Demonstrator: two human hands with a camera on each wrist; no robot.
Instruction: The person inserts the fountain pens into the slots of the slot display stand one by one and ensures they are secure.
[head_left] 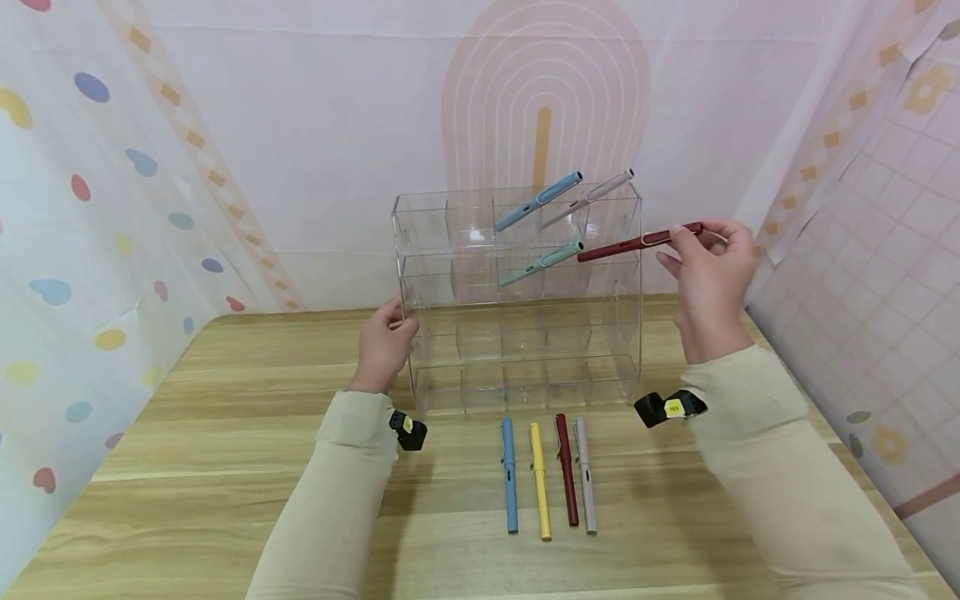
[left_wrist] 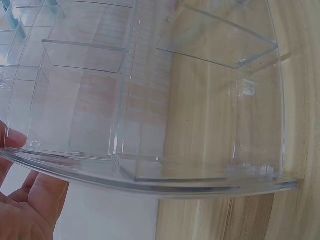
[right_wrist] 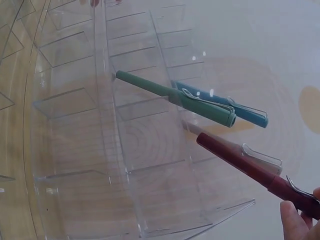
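Note:
A clear acrylic pen stand (head_left: 480, 343) with several divided tiers stands upright on the table. My left hand (head_left: 384, 346) grips its left side panel (left_wrist: 150, 187), thumb on the inner face and fingers outside. Between thumb and fingers, my right hand (head_left: 712, 279) pinches a dark red fountain pen (head_left: 622, 247) near its clip end. That pen slants in front of the stand's upper right, its free end pointing left beside the green pen (head_left: 542, 264) in the second tier. Up in the top tier lean a blue pen (head_left: 540, 201) and a pale grey pen (head_left: 588, 198).
In front of the stand, a blue pen (head_left: 510, 479), a yellow pen (head_left: 540, 483), another dark red pen (head_left: 567, 471) and a lilac-grey pen (head_left: 587, 479) lie side by side on the wooden table (head_left: 225, 458). Patterned cloth (head_left: 337, 125) hangs behind and at both sides.

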